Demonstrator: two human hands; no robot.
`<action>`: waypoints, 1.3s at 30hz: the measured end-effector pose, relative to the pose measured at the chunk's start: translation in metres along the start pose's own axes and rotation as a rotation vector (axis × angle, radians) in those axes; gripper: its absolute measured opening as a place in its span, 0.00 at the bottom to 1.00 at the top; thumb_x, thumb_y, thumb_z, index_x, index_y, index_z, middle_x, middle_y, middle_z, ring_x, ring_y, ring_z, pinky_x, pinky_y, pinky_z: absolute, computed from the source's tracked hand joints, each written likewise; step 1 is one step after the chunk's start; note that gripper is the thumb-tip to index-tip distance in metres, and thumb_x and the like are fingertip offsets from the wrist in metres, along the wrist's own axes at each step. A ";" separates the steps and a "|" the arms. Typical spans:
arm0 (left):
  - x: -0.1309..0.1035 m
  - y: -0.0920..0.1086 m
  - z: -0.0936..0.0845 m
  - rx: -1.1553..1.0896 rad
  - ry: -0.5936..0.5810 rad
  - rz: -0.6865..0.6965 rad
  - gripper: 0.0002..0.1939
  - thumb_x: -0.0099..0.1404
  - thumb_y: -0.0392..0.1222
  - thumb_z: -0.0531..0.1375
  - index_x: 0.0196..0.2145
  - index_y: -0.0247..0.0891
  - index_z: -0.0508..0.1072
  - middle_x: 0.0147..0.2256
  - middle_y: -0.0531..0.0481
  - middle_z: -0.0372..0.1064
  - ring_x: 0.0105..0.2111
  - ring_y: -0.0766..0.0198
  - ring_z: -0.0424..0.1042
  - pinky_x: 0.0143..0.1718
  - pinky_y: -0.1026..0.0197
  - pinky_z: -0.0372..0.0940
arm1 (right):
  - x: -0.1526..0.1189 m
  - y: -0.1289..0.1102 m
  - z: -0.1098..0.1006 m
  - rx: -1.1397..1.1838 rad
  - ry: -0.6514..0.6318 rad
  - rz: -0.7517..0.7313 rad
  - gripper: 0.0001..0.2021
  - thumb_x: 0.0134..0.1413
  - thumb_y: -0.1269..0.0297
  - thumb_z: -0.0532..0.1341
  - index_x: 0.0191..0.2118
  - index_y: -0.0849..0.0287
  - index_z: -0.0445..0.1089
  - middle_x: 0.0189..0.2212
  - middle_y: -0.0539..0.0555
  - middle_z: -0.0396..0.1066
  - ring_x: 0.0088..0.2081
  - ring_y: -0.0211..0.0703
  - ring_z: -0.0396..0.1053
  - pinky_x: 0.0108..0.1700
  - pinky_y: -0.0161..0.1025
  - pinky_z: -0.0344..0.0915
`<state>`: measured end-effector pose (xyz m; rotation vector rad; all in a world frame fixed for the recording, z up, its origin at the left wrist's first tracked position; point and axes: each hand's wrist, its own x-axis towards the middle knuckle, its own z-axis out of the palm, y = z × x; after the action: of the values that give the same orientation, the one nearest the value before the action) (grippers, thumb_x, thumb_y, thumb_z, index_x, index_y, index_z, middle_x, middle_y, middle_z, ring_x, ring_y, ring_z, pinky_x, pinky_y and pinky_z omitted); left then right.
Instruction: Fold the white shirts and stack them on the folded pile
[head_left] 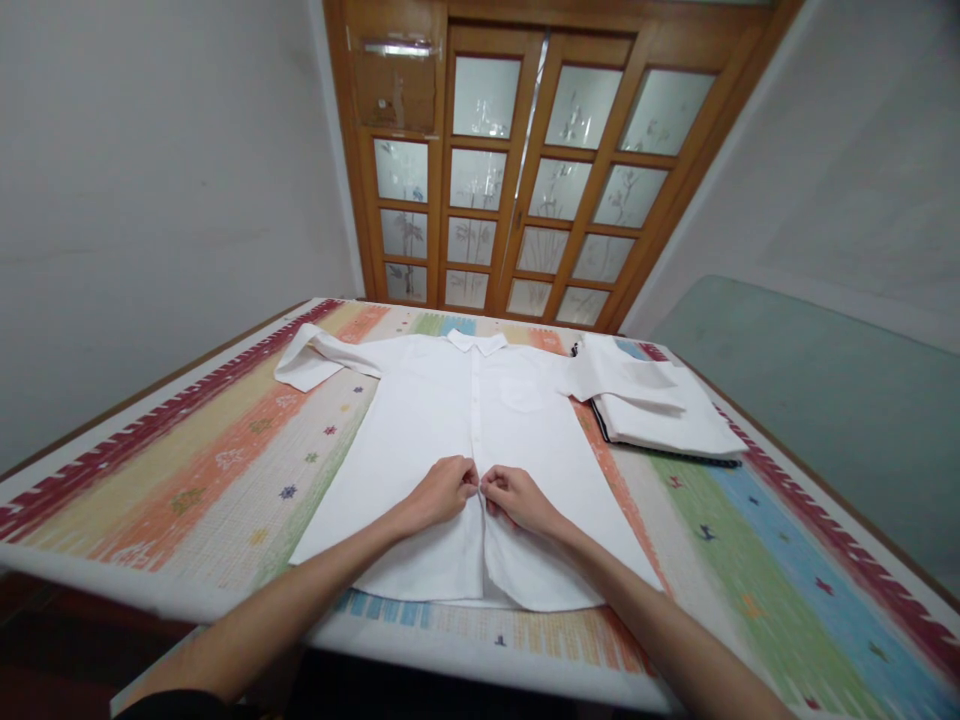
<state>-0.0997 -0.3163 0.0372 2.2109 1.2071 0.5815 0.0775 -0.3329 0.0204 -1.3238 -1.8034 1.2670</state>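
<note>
A white button-up shirt (420,430) lies spread face up, its collar at the far side and its hem towards me. Both sleeves reach out sideways; the left one is bent back on itself. My left hand (454,485) pinches the front placket a little below the middle. Just beside it, my right hand (514,495) pinches the other front edge, the fingertips of both hands nearly touching. Above my hands the placket runs closed up to the collar. Below them the two front panels hang slightly apart. Whatever button sits between my fingers is hidden.
A stack of folded white garments (667,410) lies at the right, with the shirt's right sleeve over it. Under everything is a colourful striped tablecloth (217,480). A greenish glass panel (810,400) stands to the right, and a wooden glazed door (517,170) is beyond the table.
</note>
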 end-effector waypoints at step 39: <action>-0.010 0.002 0.009 -0.347 0.261 -0.302 0.06 0.51 0.39 0.62 0.21 0.38 0.78 0.31 0.49 0.76 0.34 0.60 0.74 0.37 0.62 0.67 | -0.002 -0.006 0.006 0.275 0.026 0.151 0.11 0.44 0.59 0.60 0.31 0.61 0.66 0.15 0.45 0.67 0.10 0.28 0.49 0.13 0.29 0.42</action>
<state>-0.0981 -0.3278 0.0302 1.6644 1.4152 0.8956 0.0709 -0.3370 0.0241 -1.3316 -1.4709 1.5092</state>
